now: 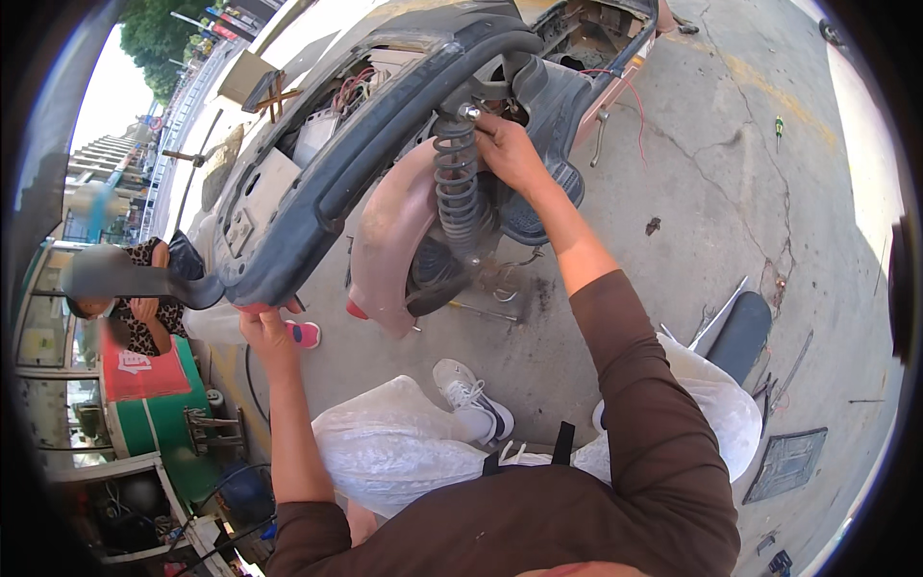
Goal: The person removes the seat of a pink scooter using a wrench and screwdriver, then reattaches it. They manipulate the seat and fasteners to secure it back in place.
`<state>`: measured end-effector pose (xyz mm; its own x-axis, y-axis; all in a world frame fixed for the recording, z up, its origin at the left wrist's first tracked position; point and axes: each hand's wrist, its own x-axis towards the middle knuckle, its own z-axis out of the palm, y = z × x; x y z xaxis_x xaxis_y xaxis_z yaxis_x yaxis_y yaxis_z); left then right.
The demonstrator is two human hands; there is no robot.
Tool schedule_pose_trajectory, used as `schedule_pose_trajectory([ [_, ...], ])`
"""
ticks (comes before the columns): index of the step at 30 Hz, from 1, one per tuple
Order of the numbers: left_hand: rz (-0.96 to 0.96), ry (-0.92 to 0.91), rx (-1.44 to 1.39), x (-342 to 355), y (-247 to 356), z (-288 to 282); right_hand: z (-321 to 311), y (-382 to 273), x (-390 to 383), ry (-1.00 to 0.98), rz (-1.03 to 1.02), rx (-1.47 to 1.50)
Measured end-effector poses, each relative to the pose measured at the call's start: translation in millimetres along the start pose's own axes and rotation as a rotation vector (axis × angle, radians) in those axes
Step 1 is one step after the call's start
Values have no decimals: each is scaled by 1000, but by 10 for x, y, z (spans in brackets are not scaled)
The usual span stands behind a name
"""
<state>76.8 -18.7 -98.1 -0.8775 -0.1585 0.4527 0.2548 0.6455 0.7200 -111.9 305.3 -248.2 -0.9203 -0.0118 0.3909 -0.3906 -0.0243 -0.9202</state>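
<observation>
A partly stripped scooter stands in front of me, its long dark body frame (pixel 365 144) running from upper right to lower left. Below the frame, a coil-spring shock absorber (pixel 456 183) stands beside the pinkish rear fender (pixel 389 240). My right hand (pixel 510 154) is closed at the shock's upper end, fingertips by a shiny bolt (pixel 469 112); its palm side is hidden. At the frame's tail end, my left hand (pixel 272 332) is closed round the underside, next to a red piece (pixel 256 309). A dark cover (pixel 538 207) partly hides the wheel.
A person (pixel 159 293) in leopard print is beside the tail. A wrench (pixel 601 137) is near the scooter's side. On the concrete lie a green-handled screwdriver (pixel 779 130), a rod-like tool (pixel 486 311), a dark padded piece (pixel 735 337) and a black rectangular plate (pixel 786 465). A green-and-red box (pixel 154 409) stands left.
</observation>
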Motion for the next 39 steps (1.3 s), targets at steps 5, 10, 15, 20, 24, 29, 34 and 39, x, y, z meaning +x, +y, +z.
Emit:
schedule_pose_trajectory([
  [5,78,1,11,85,-189,34,120,71,-151,277,-228,-261],
  [10,116,50,-23,132,-313,14,141,27,-131,128,-251,-123],
  [15,73,118,-83,157,-406,6,57,30,-85,245,-161,9],
  [20,97,2,-5,150,-298,-18,35,-39,-32,417,-64,-100],
  [24,116,67,-45,132,-428,-21,67,-203,-29,342,94,214],
  [29,9,95,46,151,-434,-67,-2,-291,-2,245,226,501],
  [34,92,4,100,119,-278,13,-167,-314,-12,270,341,962],
  [39,146,-46,76,126,-264,-5,-323,-327,-37,264,241,709],
])
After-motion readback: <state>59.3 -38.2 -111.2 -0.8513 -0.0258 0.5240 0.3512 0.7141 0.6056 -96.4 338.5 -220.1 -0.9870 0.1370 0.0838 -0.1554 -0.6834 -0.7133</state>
